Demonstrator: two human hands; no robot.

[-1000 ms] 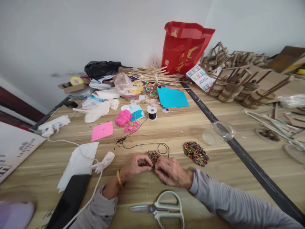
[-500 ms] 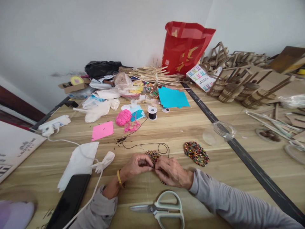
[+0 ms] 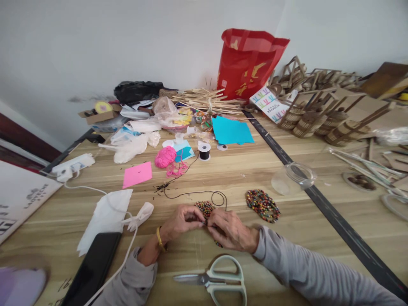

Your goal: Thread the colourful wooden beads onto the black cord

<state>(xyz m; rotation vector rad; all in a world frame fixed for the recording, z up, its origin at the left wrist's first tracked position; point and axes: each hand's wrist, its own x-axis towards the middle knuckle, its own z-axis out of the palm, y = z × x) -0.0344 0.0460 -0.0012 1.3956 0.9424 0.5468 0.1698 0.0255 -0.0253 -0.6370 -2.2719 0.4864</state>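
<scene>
My left hand [image 3: 185, 221] and my right hand [image 3: 231, 229] meet fingertip to fingertip above the wooden table [image 3: 191, 263]. Both are pinched on a thin black cord, whose gripped part is mostly hidden by the fingers. A few small coloured beads show beneath my right hand. Just behind the fingertips lies a cluster of loose multicoloured beads [image 3: 204, 207]. The cord's loose loop [image 3: 178, 195] curls behind them, and a spool of black cord [image 3: 204, 151] stands farther back. Strung beads [image 3: 263, 206] form a coiled pile to the right of my right hand.
White-handled scissors [image 3: 223, 279] lie in front of my hands. At the left are a black phone [image 3: 95, 267], white paper [image 3: 103, 216] and a white cable. Pink yarn [image 3: 165, 157], blue sheets [image 3: 232, 130], a red bag [image 3: 248, 63] and small wooden baskets [image 3: 307, 123] sit farther back.
</scene>
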